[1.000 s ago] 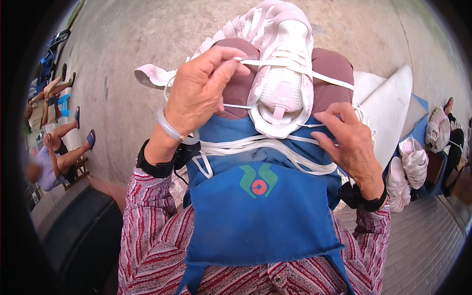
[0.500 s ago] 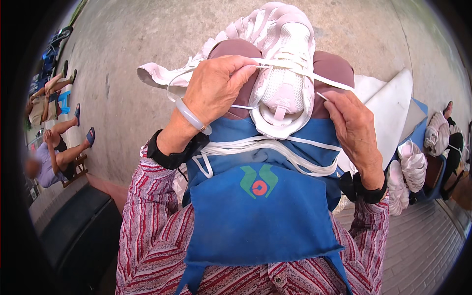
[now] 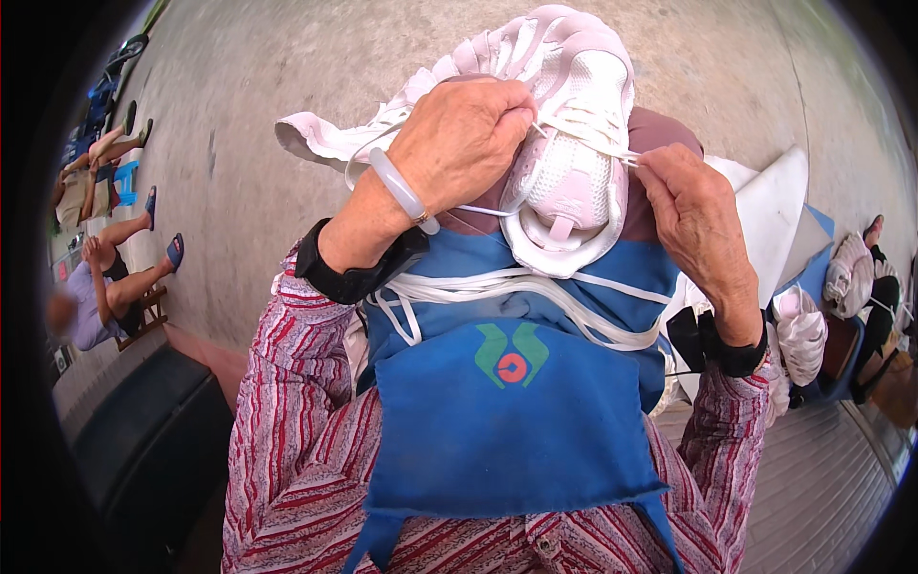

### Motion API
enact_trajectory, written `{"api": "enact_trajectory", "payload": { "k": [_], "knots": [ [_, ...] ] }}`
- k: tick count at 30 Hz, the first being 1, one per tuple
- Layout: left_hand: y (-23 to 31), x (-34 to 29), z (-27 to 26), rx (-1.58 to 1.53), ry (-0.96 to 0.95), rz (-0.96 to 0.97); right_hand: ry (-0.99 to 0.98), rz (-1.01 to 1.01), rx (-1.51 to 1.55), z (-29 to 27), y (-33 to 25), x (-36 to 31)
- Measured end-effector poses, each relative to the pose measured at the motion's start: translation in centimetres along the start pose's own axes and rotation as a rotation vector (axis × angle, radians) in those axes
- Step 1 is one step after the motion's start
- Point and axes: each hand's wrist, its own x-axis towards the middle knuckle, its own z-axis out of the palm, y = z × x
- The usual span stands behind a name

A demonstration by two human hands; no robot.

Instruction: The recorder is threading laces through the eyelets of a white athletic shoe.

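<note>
A white and pale pink sneaker (image 3: 564,196) rests between my knees, its heel opening toward me. Across its tongue run white shoelaces (image 3: 588,129). At the shoe's left edge my left hand (image 3: 464,139) is closed, thumb and forefinger pinching a lace by the eyelets. My right hand (image 3: 693,206), at the shoe's right side, pinches the lace where it leaves the eyelets. A bundle of loose white laces (image 3: 516,284) lies across my lap on the blue apron (image 3: 507,430).
Beyond the sneaker, a row of similar pink-white shoe pieces (image 3: 445,81) curves left. A white sheet (image 3: 770,220) lies right of my knee. Several white shoes (image 3: 801,330) sit farther right. A seated person (image 3: 96,297) and a blue stool (image 3: 125,182) are at far left.
My left hand has moved up and right to the shoe's eyelets. My right hand has come up beside the shoe; the lace stretched across it has been drawn in closer.
</note>
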Motion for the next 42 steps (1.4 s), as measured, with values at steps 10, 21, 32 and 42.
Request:
{"api": "enact_trajectory", "payload": {
  "k": [10, 21, 32, 42],
  "knots": [
    [-0.8, 0.6, 0.3, -0.125, -0.064, -0.071, -0.192, -0.014, -0.037, -1.5, 0.1, 1.9],
    [0.6, 0.3, 1.1, 0.091, -0.010, 0.039, -0.178, -0.025, -0.059, -0.7, 0.3, 2.0],
    [2.5, -2.5, 2.5, 0.232, 0.250, 0.153, -0.195, -0.093, -0.404, 0.0, -1.9, 2.9],
    [1.9, -2.1, 3.6, 0.379, 0.205, 0.164, -0.032, 0.111, -0.263, 0.3, -3.2, -0.6]
  ]
}}
